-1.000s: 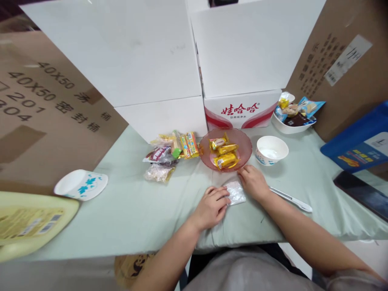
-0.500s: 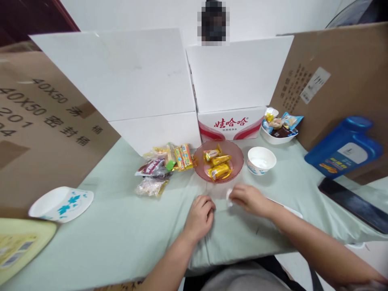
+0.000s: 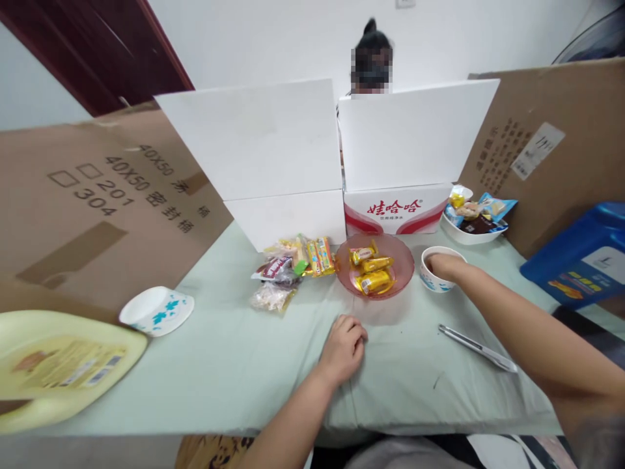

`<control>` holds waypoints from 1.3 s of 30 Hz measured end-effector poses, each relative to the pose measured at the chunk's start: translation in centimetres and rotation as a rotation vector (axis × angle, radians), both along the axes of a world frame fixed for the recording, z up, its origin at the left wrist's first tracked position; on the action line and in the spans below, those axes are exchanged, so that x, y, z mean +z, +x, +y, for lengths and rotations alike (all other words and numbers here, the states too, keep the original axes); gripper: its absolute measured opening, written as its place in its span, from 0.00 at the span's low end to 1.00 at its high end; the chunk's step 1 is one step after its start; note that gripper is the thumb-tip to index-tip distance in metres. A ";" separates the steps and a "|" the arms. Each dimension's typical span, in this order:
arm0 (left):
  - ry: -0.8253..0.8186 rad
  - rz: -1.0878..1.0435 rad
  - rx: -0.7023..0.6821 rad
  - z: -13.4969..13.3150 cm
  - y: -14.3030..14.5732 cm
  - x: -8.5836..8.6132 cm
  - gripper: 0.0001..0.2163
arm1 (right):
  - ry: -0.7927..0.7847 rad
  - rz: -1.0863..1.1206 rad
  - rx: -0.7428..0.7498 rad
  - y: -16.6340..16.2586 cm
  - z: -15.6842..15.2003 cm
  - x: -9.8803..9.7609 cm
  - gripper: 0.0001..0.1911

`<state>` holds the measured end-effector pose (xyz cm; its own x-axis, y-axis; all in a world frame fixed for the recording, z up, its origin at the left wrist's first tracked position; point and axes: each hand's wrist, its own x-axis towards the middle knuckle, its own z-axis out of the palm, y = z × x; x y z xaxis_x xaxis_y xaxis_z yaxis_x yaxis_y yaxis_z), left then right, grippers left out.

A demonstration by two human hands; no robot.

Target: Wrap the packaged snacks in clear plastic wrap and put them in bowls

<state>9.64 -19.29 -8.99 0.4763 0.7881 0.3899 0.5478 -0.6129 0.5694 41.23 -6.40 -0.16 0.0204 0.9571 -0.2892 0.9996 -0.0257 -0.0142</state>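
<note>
My right hand point(image 3: 442, 264) reaches into the small white cup point(image 3: 438, 277) on the green-covered desk point(image 3: 234, 365); its fingers dip below the rim, so I cannot tell whether they are curled or spread, or what they hold. The cup stands just right of the pink dish point(image 3: 375, 266) and well ahead of my left hand point(image 3: 342, 348), which rests on the cloth loosely fisted, holding nothing I can see.

The dish carries three gold-wrapped sweets point(image 3: 372, 272). To its left lies a heap of snack packets point(image 3: 291, 268). A white knife point(image 3: 477, 348) lies on the cloth below my right forearm, apart from both hands. Behind the cup, a white bowl point(image 3: 469, 233) of wrapped snacks sits against a red-and-white carton point(image 3: 395, 212). White boards and brown cardboard wall the desk in.

At far left, a tipped white bowl point(image 3: 157, 310) with blue print lies near a yellow bottle point(image 3: 58, 365), cut by the frame edge. A blue jug point(image 3: 581, 254) at right is also cut off. Another person's head point(image 3: 372, 62) shows above the boards, blurred.
</note>
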 end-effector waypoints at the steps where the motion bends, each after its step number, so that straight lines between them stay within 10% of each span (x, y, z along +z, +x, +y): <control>1: 0.003 -0.002 0.003 0.0 0.0 0.0 0.11 | 0.010 0.003 0.006 0.0 -0.3 0.3 0.06; 7: 0.002 -0.005 0.006 -0.4 0.1 -0.1 0.12 | 0.450 0.084 -0.011 1.6 -7.4 1.3 0.20; 14: -0.459 -0.614 0.477 1.3 -1.3 0.9 0.08 | 0.663 0.211 0.165 2.7 -18.4 -7.9 0.22; 18: -0.599 -0.741 0.669 6.3 -3.8 3.1 0.09 | 0.752 0.129 0.125 2.0 -20.0 -10.6 0.21; 26: -0.807 -0.869 0.729 12.1 -3.5 4.8 0.11 | 0.754 0.150 0.121 1.8 -20.0 -10.0 0.18; 32: -0.706 -1.020 0.690 10.1 -4.0 5.9 0.10 | 0.762 0.145 0.130 1.6 -20.2 -10.0 0.18; 39: -0.317 -1.034 0.668 0.8 -5.2 4.7 0.15 | 0.754 0.147 0.113 1.5 -20.2 -10.1 0.18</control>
<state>4.42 -18.54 -4.33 -0.4602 0.8831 0.0919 -0.0894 -0.1491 0.9848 42.71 -26.59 -10.24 -0.0774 0.8901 0.4491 0.9820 0.1460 -0.1200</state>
